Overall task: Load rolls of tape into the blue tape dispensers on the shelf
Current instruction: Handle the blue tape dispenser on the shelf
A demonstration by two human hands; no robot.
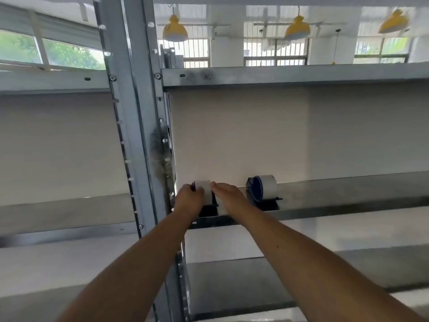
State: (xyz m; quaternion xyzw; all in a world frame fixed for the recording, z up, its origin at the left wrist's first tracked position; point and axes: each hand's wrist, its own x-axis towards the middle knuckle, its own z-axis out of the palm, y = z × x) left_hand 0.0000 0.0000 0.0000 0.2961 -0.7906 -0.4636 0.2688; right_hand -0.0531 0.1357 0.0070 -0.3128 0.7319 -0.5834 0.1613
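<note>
Both bare forearms reach up to the shelf point(348, 206), near its left end beside the steel upright point(137, 140). Left hand point(188, 201) and right hand point(228, 196) close from either side on a white tape roll point(205, 191), apparently steadying it into the dark dispenser point(207, 210) beneath. Just to the right along the shelf stands a blue dispenser point(255, 190), already carrying its own roll point(269, 187).

Dull grey metal shelf point(348, 189), glossy blue plastic dispenser point(255, 190)
</note>
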